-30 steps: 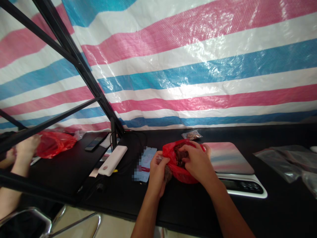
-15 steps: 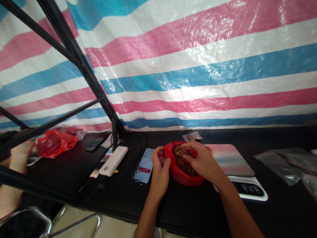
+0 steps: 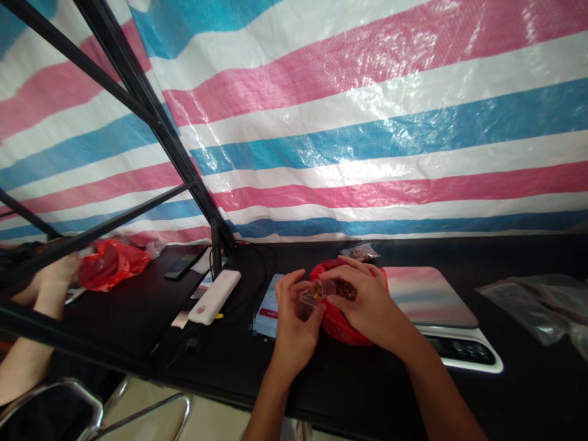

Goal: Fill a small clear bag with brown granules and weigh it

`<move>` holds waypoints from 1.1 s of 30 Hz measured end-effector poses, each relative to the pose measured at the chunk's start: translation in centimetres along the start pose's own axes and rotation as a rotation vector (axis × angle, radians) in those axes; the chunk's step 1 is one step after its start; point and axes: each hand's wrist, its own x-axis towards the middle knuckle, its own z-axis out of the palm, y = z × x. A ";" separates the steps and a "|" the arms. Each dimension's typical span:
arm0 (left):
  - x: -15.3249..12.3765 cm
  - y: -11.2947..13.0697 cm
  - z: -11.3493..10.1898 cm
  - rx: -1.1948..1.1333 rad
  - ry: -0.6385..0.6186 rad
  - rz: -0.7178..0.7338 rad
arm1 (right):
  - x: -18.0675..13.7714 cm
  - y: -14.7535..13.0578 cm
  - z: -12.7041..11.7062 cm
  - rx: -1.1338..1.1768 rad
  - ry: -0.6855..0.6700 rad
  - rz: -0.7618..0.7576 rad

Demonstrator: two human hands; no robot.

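Basically, got a white power bank (image 3: 215, 297), then a phone (image 3: 267, 317) partly behind the left hand (image 3: 294, 334), with a small clear bag (image 3: 307, 306) held there. Got a see-through cup (image 3: 327, 288) tipped towards that bag, right by a red bag (image 3: 342, 327) of brown bits (image 3: 345, 290) and clasped in the right hand (image 3: 367, 300). Then a scale (image 3: 432, 297).
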 end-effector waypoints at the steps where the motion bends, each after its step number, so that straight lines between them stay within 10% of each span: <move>1: -0.1 0.0 0.0 -0.002 -0.018 -0.004 | 0.0 -0.1 0.1 0.006 -0.016 -0.021; 13: -0.1 -0.4 -0.6 0.329 0.007 -0.069 | -0.4 0.4 0.5 0.052 -0.149 -0.056; 21: -0.6 -0.9 -1.8 0.337 -0.200 -0.080 | -0.2 -0.2 0.7 0.081 -0.134 -0.065; 33: -0.9 -1.1 -1.1 0.312 -0.006 -0.116 | -0.3 -2.4 1.3 0.215 -0.116 -0.205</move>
